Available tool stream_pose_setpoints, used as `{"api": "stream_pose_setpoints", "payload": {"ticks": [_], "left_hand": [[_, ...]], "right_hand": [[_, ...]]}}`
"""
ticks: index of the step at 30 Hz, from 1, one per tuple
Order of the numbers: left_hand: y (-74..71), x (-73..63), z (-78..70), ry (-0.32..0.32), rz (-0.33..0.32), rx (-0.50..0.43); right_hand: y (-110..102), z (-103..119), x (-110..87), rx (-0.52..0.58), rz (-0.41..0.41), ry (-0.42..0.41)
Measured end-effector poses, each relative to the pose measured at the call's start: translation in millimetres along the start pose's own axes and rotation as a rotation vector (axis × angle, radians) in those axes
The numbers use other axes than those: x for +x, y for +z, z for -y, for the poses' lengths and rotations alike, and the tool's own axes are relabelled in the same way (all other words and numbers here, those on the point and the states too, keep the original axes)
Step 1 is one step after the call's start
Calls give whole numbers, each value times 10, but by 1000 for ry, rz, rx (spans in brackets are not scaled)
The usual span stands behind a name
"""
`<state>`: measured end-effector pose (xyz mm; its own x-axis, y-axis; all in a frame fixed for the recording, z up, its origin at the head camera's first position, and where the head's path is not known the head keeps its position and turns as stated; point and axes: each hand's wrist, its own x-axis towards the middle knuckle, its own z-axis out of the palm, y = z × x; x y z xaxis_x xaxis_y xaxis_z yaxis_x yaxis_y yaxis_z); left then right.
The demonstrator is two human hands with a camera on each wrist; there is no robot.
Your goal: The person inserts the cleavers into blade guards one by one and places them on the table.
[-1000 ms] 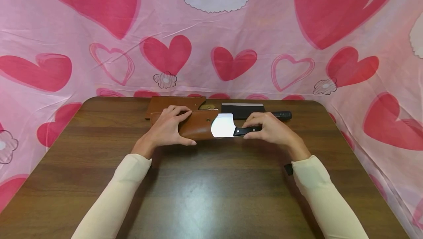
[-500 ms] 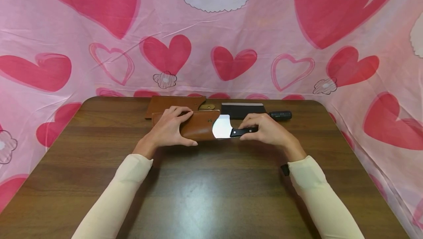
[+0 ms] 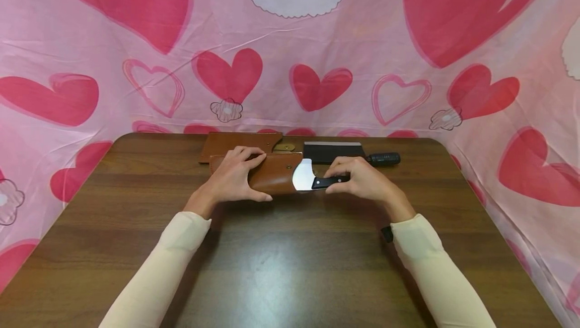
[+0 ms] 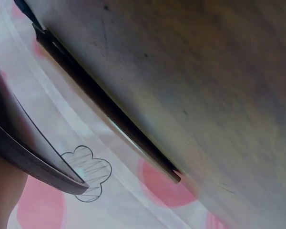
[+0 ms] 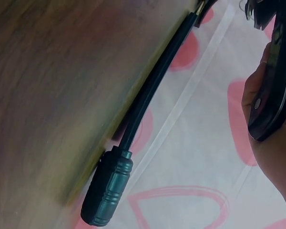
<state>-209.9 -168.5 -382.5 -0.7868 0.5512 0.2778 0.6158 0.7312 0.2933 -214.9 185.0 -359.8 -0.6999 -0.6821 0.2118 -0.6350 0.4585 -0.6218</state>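
My left hand point(image 3: 231, 179) grips a brown leather knife sheath point(image 3: 276, 176) between thumb and fingers, above the table. From the sheath's right opening shows a short strip of a cleaver's shiny blade point(image 3: 302, 176); the rest of the blade is hidden inside. My right hand point(image 3: 362, 178) pinches the cleaver's black riveted handle point(image 3: 322, 182). That handle point(image 5: 274, 90) also appears at the right of the right wrist view, against the palm. In the left wrist view, the sheath's edge point(image 4: 43, 179) juts in from the left beside part of my hand.
Behind the held sheath, a second brown sheath point(image 3: 235, 144) with a strap lies flat at the wooden table's point(image 3: 272, 257) back edge. Right of it lies a second cleaver point(image 3: 331, 152), dark-bladed with a ribbed black handle point(image 3: 384, 158). A pink heart-print cloth point(image 3: 272, 30) hangs behind.
My right hand has moved left with the cleaver, and less of the blade shows outside the sheath. The left hand and sheath have shifted slightly right and down.
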Motion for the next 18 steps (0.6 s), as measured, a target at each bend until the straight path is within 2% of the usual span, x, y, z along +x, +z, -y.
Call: {"api": "stream_pose_setpoints", "payload": {"ticks": [18], "left_hand": [[6,-18,-6,-16,9,9]], "right_hand": [[92,31,73,-1,-8,-14]]}}
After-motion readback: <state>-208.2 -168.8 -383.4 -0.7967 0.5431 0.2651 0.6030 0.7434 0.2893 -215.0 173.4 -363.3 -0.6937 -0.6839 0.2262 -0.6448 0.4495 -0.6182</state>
